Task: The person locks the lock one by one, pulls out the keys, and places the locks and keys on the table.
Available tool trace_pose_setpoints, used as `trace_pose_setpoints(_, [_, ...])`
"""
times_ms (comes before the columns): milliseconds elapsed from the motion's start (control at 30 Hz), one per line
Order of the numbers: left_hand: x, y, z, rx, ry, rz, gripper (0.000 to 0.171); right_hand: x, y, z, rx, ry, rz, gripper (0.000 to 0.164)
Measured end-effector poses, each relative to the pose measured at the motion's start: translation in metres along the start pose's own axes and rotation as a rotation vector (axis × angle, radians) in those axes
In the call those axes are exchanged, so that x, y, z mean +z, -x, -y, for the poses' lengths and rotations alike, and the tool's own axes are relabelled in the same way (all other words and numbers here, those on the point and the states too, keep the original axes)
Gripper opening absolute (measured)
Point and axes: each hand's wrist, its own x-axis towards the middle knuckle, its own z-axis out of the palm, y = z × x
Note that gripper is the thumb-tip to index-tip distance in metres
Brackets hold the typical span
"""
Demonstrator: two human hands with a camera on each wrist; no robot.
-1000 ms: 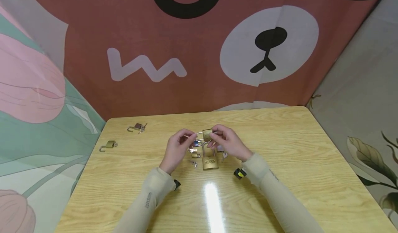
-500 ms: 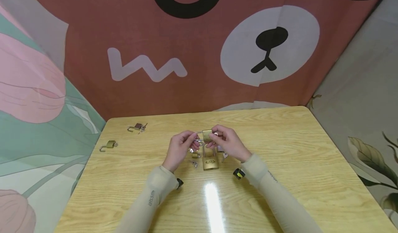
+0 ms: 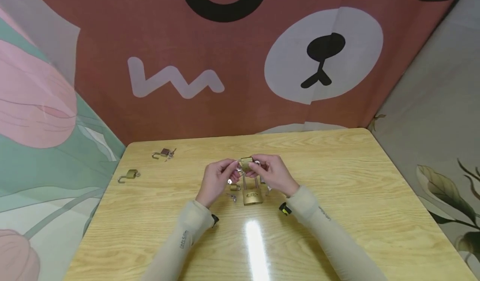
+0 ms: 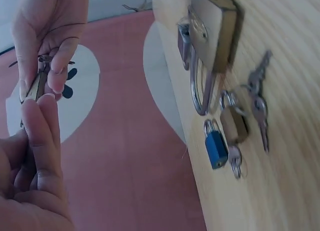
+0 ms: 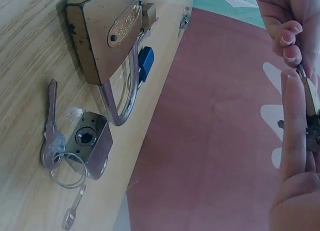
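Observation:
A brass padlock [image 3: 246,163] is held up between both hands above the table, its shackle pointing left in the head view. My left hand [image 3: 215,181] pinches the shackle between thumb and fingers. My right hand [image 3: 273,174] grips the lock's body, and keys [image 4: 45,60] stick out at its keyhole end. Beneath the hands a large brass padlock [image 3: 252,196] lies on the table, shackle away from me. Beside it are a small brass padlock [image 4: 234,124], a blue padlock [image 4: 216,150] and, on the right, a grey-sided padlock [image 5: 97,151].
Loose keys [image 3: 232,197] lie left of the large padlock, and a ringed key [image 5: 52,146] is beside the grey-sided one. At the far left of the wooden table [image 3: 337,222] sit two unlocked padlocks, one brass [image 3: 131,174] and one dark [image 3: 165,152], with keys. A patterned cloth [image 3: 180,114] hangs behind.
My right hand and the padlock's body have moved slightly left, so less of the shackle shows by my left fingertips. The left hand has shifted a little and now covers the blue padlock.

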Motion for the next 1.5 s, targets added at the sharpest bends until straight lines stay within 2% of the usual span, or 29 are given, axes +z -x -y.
trace_pose_setpoints(167, [-0.001,0.000,0.000,-0.007,-0.014,0.027,0.027,0.000,0.000,-0.003,0.020,-0.015,-0.021,0.021])
trace_pose_setpoints(300, [0.000,0.002,0.001,0.001,-0.022,0.071,0.028,0.002,0.001,0.005,0.053,-0.047,-0.026,0.020])
trace_pose_setpoints(367, [0.001,0.003,0.002,0.049,-0.077,0.095,0.037,0.002,0.002,0.011,0.072,-0.037,-0.029,0.020])
trace_pose_setpoints(467, [0.003,0.005,0.003,0.161,-0.230,0.097,0.051,0.002,0.002,0.016,0.087,-0.006,-0.032,0.020])
trace_pose_setpoints(533, [0.004,0.005,0.003,0.224,-0.318,0.070,0.051,0.002,0.000,0.012,0.099,-0.011,-0.023,0.021])
trace_pose_setpoints(600, [0.004,0.005,0.003,0.251,-0.355,0.043,0.048,0.001,-0.001,0.007,0.091,-0.028,-0.005,0.022])
trace_pose_setpoints(700, [0.004,0.005,0.002,0.243,-0.346,0.039,0.044,0.000,-0.001,-0.001,0.076,-0.048,0.010,0.025])
trace_pose_setpoints(833, [0.003,0.005,0.001,0.211,-0.329,0.081,0.042,-0.003,0.000,-0.006,0.039,-0.010,-0.004,0.024])
trace_pose_setpoints(967, [0.001,0.005,-0.001,0.192,-0.315,0.121,0.040,-0.008,0.002,-0.006,0.013,0.039,-0.028,0.020])
trace_pose_setpoints(1033, [0.001,0.005,-0.002,0.181,-0.306,0.135,0.039,-0.011,0.004,0.003,0.004,0.065,-0.048,0.017])
trace_pose_setpoints(1200, [-0.005,0.004,-0.001,0.151,-0.288,0.139,0.041,-0.034,0.004,0.006,-0.011,0.068,-0.197,0.019])
trace_pose_setpoints(1300, [-0.010,0.004,0.002,0.153,-0.287,0.125,0.042,-0.052,0.001,-0.013,0.021,0.082,-0.289,0.023])
trace_pose_setpoints(1400, [-0.013,0.004,0.003,0.164,-0.284,0.116,0.043,-0.058,0.000,-0.021,0.080,0.153,-0.257,0.023])
trace_pose_setpoints(1500, [-0.014,0.004,0.003,0.173,-0.278,0.112,0.042,-0.056,-0.004,-0.031,0.141,0.223,-0.150,0.020])
